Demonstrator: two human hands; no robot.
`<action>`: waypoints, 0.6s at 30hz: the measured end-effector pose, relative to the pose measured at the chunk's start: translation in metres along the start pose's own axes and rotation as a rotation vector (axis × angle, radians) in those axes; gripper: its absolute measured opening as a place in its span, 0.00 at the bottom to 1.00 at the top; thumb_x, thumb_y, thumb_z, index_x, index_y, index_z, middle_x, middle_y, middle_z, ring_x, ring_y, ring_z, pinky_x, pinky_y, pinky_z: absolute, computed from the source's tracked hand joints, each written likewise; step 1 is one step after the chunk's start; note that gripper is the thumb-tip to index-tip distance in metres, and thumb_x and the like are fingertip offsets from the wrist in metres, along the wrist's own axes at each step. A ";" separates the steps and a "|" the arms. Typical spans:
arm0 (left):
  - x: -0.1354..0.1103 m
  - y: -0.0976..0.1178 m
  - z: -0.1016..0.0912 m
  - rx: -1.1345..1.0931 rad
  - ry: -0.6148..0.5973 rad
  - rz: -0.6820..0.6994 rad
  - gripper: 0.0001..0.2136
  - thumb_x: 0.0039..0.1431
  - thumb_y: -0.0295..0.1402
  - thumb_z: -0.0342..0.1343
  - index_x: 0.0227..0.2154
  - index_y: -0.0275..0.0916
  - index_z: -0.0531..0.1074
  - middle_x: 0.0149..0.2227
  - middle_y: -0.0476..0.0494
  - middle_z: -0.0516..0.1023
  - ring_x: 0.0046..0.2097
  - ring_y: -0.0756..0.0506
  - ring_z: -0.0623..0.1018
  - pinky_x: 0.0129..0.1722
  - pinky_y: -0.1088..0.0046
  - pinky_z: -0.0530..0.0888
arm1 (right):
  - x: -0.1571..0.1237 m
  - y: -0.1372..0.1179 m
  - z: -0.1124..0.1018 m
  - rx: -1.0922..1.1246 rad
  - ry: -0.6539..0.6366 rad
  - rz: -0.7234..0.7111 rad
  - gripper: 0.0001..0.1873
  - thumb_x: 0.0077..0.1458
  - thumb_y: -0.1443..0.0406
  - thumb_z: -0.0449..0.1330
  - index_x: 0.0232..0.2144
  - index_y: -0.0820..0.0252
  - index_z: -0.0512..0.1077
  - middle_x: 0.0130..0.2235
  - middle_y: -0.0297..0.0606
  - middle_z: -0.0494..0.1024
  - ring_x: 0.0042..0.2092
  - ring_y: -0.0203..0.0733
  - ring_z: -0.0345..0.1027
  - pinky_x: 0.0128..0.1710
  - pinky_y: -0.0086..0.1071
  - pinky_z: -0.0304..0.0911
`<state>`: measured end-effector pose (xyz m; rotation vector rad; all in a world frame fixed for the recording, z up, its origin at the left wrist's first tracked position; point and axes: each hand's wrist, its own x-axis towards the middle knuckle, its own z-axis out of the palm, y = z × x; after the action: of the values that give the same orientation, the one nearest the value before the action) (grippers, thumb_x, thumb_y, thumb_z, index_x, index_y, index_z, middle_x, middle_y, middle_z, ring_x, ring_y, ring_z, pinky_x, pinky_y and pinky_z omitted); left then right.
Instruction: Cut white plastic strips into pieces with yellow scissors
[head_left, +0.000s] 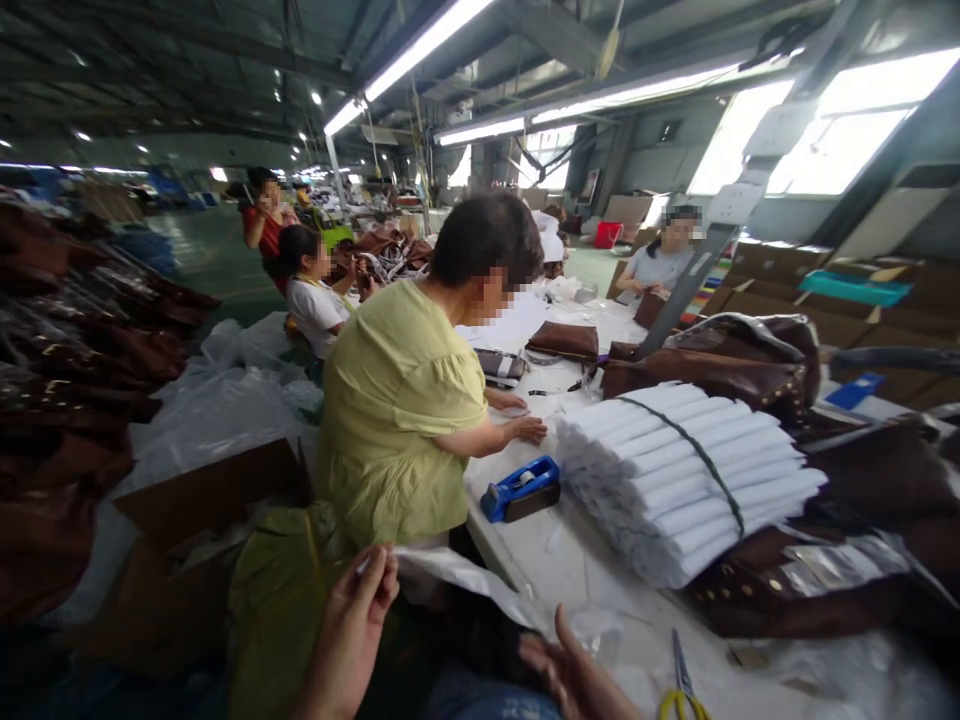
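Note:
My left hand (352, 620) is raised at the bottom centre, its fingers pinched on the edge of a clear plastic bag (465, 580). The bag stretches rightward toward my right hand (566, 675), which sits low at the frame's bottom with fingers partly spread, touching the bag's other end. The bag hangs over the near edge of the white table (570, 560).
A strapped stack of white folded sheets (682, 480), a blue tape dispenser (521, 488), yellow-handled scissors (682, 690) and brown leather bags (712, 365) lie on the table. A person in a yellow-green top (401, 410) works just ahead; others sit farther back. Cardboard boxes and plastic lie left.

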<state>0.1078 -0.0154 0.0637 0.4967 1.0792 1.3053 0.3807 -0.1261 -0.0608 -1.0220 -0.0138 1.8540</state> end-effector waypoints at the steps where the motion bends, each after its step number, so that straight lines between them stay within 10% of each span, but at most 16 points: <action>1: 0.011 0.004 0.002 0.072 -0.033 0.023 0.23 0.35 0.46 0.76 0.32 0.37 0.80 0.30 0.48 0.75 0.30 0.54 0.70 0.29 0.82 0.73 | 0.000 0.004 -0.002 -0.025 0.012 0.061 0.32 0.42 0.41 0.70 0.32 0.65 0.79 0.31 0.42 0.82 0.25 0.26 0.73 0.23 0.12 0.63; 4: 0.042 0.010 0.008 0.376 -0.197 0.096 0.21 0.45 0.51 0.70 0.31 0.36 0.80 0.26 0.48 0.74 0.28 0.52 0.70 0.28 0.80 0.72 | -0.002 0.008 -0.006 -0.220 0.116 0.054 0.37 0.31 0.36 0.71 0.25 0.65 0.78 0.23 0.37 0.78 0.18 0.22 0.62 0.16 0.13 0.54; 7: 0.064 0.003 0.015 0.609 -0.465 0.095 0.23 0.48 0.55 0.66 0.30 0.35 0.80 0.23 0.47 0.74 0.26 0.50 0.71 0.27 0.77 0.71 | -0.010 -0.001 0.012 -0.499 0.277 -0.276 0.33 0.42 0.36 0.67 0.26 0.62 0.76 0.20 0.34 0.74 0.17 0.26 0.59 0.17 0.19 0.56; 10: 0.074 -0.012 0.027 0.735 -0.721 0.083 0.23 0.55 0.55 0.60 0.31 0.36 0.79 0.24 0.46 0.75 0.25 0.50 0.72 0.27 0.76 0.71 | -0.015 -0.019 0.050 -0.788 0.373 -0.658 0.23 0.57 0.45 0.61 0.42 0.56 0.78 0.38 0.41 0.82 0.37 0.40 0.76 0.39 0.27 0.71; 12: 0.076 -0.022 0.035 0.784 -0.849 0.081 0.22 0.59 0.53 0.56 0.31 0.36 0.79 0.26 0.45 0.75 0.26 0.50 0.73 0.28 0.77 0.70 | -0.011 -0.029 0.074 -0.998 0.343 -0.835 0.21 0.61 0.50 0.60 0.52 0.51 0.75 0.54 0.42 0.78 0.56 0.48 0.71 0.57 0.34 0.65; 18: 0.084 -0.035 0.050 0.828 -1.010 0.032 0.21 0.62 0.50 0.55 0.32 0.35 0.78 0.28 0.44 0.76 0.28 0.50 0.74 0.30 0.76 0.70 | 0.017 -0.022 0.089 -1.213 0.194 -0.799 0.22 0.63 0.51 0.56 0.55 0.50 0.74 0.48 0.42 0.81 0.50 0.50 0.75 0.56 0.38 0.67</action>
<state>0.1602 0.0670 0.0283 1.5844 0.6703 0.4093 0.3363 -0.0659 -0.0049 -1.6363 -1.3520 0.8765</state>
